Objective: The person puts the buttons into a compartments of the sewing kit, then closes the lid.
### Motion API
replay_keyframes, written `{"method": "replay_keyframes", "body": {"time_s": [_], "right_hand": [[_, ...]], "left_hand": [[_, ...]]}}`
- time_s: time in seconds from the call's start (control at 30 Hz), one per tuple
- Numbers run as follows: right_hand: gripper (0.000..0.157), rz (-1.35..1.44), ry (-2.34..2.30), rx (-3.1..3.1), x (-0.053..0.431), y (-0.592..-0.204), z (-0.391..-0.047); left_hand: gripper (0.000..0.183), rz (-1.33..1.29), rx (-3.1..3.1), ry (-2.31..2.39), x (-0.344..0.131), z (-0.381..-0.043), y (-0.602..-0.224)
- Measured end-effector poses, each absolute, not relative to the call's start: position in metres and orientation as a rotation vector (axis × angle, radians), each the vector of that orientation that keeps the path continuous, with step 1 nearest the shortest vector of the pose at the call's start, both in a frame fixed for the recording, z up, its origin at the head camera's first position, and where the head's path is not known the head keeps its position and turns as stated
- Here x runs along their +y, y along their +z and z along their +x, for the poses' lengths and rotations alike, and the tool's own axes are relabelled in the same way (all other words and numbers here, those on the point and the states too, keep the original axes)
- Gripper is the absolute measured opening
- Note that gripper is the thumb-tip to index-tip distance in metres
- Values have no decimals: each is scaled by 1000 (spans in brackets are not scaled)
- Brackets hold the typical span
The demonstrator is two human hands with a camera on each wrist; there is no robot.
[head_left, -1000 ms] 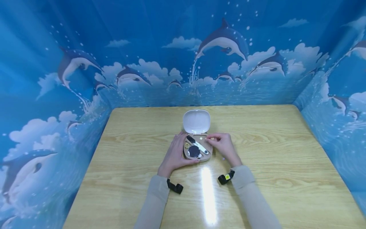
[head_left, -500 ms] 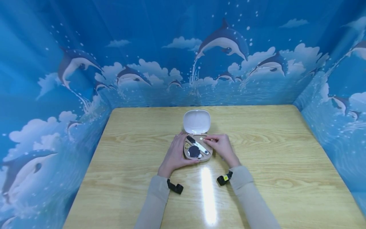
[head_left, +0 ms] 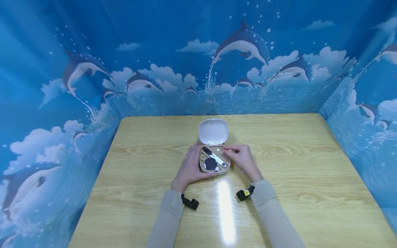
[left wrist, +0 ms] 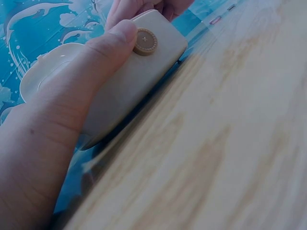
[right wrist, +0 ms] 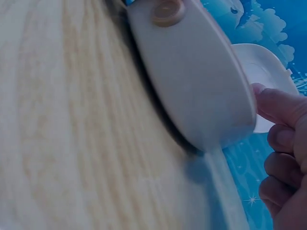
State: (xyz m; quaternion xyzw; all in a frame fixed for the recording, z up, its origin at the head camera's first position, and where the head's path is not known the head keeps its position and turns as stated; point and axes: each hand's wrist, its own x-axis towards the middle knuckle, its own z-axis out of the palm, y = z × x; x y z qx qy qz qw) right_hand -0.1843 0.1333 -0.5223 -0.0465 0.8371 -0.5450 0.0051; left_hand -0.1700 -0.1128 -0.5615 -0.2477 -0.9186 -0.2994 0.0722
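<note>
A small beige case (head_left: 227, 169) lies on the table with its white lid (head_left: 213, 131) raised at the back. My left hand (head_left: 192, 165) grips the case's left side, its thumb along the front beside a brown button-shaped clasp (left wrist: 145, 41). Inside sit a slim black-and-white tool (head_left: 218, 160) laid diagonally, a dark round disc (head_left: 210, 164), a gold ring (head_left: 203, 157) and a small white button-like piece (head_left: 218, 150). My right hand (head_left: 243, 158) has thumb and forefinger together over the right compartment, other fingers curled; I cannot tell what is between the fingertips.
The wood-grain table (head_left: 149, 137) spreads around the case, with a bright reflection in front. A blue dolphin-print curtain (head_left: 167, 89) stands behind and at both sides. Black wrist cameras (head_left: 193, 204) hang by both sleeves. A tiny pale speck (head_left: 243, 172) lies below the right hand.
My right hand's fingertips shift slightly left over the right compartment, then back a little to the right. The left hand and the case stay still.
</note>
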Motion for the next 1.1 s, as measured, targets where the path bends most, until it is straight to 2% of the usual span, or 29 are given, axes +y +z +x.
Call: {"method": "replay_keyframes", "body": {"time_s": [0.3, 0.57, 1.1], "right_hand": [[16, -190, -1809, 2646, 145, -514, -180], [25, -157, -1819, 2657, 161, -509, -176], [27, -90, -1723, 2733, 197, -518, -156]], "left_hand": [[122, -742, -2762, -916, -113, -170, -562], [124, -749, -2758, -906, -113, -172, -563], [124, -753, -2753, -916, -112, -171, -561]]}}
